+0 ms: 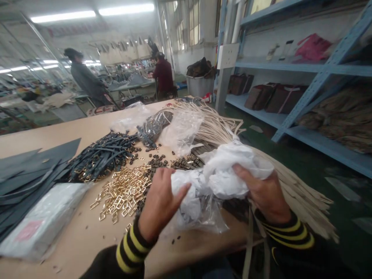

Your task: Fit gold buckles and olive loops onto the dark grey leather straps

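Left hand [161,199] and right hand [264,190] at a crumpled white plastic bundle [228,184]

Flat white plastic-wrapped packet [49,217]: lies diagonally on the tan tabletop [90,244]. Open room extends from its right side to the black-and-yellow striped left cuff [135,246]. Gold rectangular metal buckles [124,190] border this room at the rear and reach near the left hand. Long beige straps [293,186] project past the table's right edge, above the dark green floor [309,157].

Bundle position: between the hands, near the front table edge. Long axis: left to right, right end slightly raised; clear film hangs toward the front edge. Left hand: half open at the left end, thumb spread; firmness of hold cannot be determined. Right hand: closed on the right end, thumb in front, fingers largely hidden.
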Tool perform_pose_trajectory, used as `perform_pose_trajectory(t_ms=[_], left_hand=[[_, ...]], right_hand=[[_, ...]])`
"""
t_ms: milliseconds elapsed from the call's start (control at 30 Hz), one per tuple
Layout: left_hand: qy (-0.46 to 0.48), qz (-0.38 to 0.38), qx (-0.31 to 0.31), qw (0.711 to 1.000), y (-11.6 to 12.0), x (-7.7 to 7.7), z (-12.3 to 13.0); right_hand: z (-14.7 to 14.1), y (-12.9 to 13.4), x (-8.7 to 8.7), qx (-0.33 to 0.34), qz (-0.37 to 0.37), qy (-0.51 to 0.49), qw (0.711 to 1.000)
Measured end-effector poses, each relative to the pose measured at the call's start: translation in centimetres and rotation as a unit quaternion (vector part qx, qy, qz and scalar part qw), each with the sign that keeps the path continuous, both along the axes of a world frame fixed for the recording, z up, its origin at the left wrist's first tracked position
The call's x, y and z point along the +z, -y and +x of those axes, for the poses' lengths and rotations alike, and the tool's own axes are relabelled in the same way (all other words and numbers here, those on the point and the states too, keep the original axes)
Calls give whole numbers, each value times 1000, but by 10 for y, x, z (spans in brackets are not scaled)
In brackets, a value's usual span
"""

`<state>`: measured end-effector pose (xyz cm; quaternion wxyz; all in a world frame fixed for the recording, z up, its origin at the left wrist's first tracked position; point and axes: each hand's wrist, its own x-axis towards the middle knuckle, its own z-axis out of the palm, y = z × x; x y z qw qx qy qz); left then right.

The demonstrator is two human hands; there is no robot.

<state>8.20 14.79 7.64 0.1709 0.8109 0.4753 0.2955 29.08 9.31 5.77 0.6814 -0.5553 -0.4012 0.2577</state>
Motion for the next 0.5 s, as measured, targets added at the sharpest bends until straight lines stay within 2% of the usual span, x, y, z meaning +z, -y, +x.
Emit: perform_pose_trajectory(t_ms=[67, 133, 200, 267, 333, 400, 467, 500], left_hand=[[-82, 32, 14, 996, 27, -18, -4], [-95, 21, 13, 995, 36, -32, -9], [-49, -15, 15, 999, 33, -41, -15], [35, -78, 19, 996, 26, -44, -18], [140, -161, 17, 977, 21, -43, -19], [232, -228, 5, 945, 22, -41, -17], [274, -259, -2, 926, 25, -38, -13], [275, -257, -1, 926, 27, -36, -11]], right_hand=[[-14, 2, -3, 59, -16, 67, 996], [-29, 2, -5, 151, -9, 145, 978], [-44, -1, -8, 274, 18, 247, 929], [-56, -5, -14, 365, 30, 352, 861], [-64, -11, -19, 378, 0, 446, 811], [-70, -17, -23, 345, -55, 526, 775], [-77, -22, -26, 318, -106, 581, 742], [-81, -24, -27, 310, -124, 596, 730]])
